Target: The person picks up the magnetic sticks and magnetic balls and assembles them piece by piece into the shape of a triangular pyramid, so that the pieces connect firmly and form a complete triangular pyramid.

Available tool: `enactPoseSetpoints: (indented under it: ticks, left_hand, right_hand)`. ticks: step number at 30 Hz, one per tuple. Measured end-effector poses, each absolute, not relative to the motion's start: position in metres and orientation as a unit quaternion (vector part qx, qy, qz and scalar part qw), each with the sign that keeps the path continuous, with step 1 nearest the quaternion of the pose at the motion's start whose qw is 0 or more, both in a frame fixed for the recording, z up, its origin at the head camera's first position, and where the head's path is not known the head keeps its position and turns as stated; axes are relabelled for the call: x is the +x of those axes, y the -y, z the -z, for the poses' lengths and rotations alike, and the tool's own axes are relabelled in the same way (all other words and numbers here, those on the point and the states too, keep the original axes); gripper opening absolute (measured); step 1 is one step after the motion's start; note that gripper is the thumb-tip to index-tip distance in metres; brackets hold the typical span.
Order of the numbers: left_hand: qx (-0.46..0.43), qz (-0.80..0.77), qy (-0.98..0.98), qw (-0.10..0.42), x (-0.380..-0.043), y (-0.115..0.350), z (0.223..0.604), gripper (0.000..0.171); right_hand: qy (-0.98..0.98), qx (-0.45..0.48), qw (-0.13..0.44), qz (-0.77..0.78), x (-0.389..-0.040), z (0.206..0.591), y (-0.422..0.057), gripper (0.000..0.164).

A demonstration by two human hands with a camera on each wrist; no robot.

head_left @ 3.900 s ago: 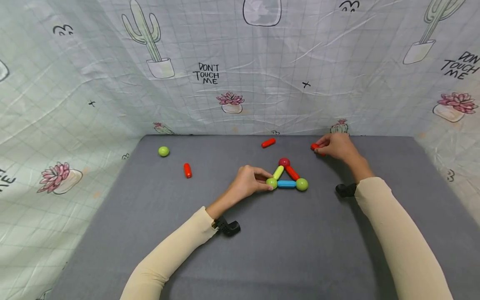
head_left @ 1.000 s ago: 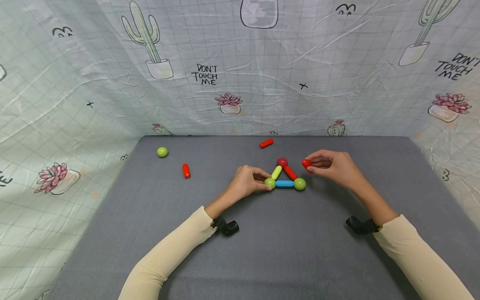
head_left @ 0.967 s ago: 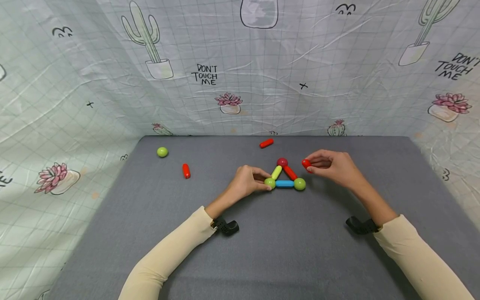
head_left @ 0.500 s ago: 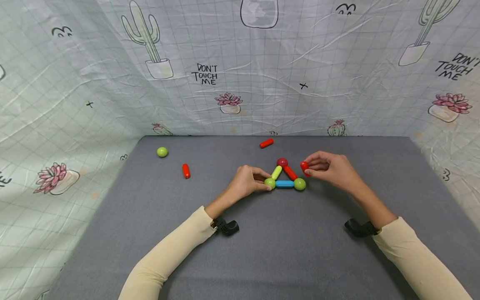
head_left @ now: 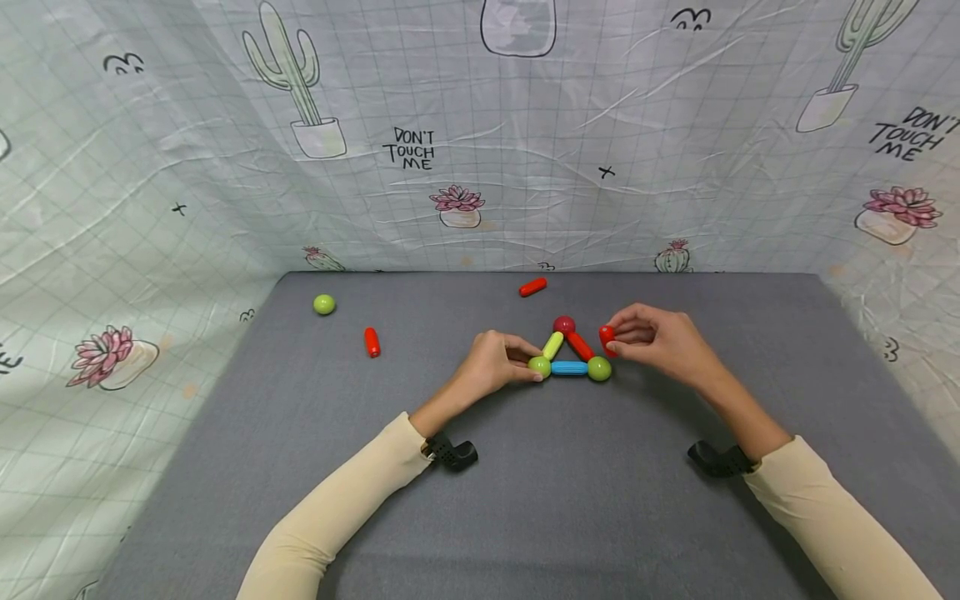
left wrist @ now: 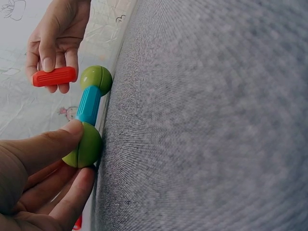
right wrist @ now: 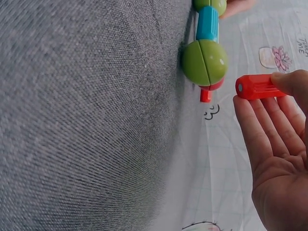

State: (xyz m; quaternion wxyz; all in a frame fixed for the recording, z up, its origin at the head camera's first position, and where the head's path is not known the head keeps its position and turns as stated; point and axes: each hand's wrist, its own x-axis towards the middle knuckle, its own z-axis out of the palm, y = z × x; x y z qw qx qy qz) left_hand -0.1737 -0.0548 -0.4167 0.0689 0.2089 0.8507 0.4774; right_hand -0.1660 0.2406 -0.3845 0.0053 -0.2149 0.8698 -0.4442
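Observation:
My left hand (head_left: 491, 365) pinches the left green ball (head_left: 540, 367) of a triangle lying on the table. Its sides are a blue rod (head_left: 570, 367), a yellow-green rod (head_left: 552, 345) and a red rod (head_left: 580, 346). A dark red ball (head_left: 564, 326) forms the far corner, a second green ball (head_left: 599, 368) the right one. Just right of the triangle, my right hand (head_left: 663, 342) holds a separate short red rod (right wrist: 260, 86) between thumb and fingers. A pale round tip shows on this rod's end in the right wrist view. The rod stands apart from the green ball.
One loose red rod (head_left: 533, 287) lies behind the triangle near the table's back edge. Farther left are another red rod (head_left: 372, 342) and a green ball (head_left: 324, 304). A printed curtain (head_left: 525, 125) hangs behind the grey table (head_left: 525, 500).
The right hand has brought the red rod from the back right toward the triangle, then turned it more upright and edged slightly left. The left hand keeps its pinch on the green ball.

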Motion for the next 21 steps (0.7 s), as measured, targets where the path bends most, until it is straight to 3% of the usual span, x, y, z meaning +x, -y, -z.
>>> enactPoseSetpoints:
  ticks: [12, 21]
  left_hand:
    - [0.220, -0.479, -0.847, 0.066, -0.1736, 0.0552, 0.4158, 0.029]
    - [0.219, -0.477, -0.849, 0.067, -0.1739, 0.0552, 0.4159, 0.029]
  right_hand:
    - [-0.865, -0.222, 0.010, 0.450, -0.1645, 0.3854, -0.2373, 0.025]
    - [-0.863, -0.219, 0.048, 0.453, -0.1665, 0.3898, -0.2336, 0.027]
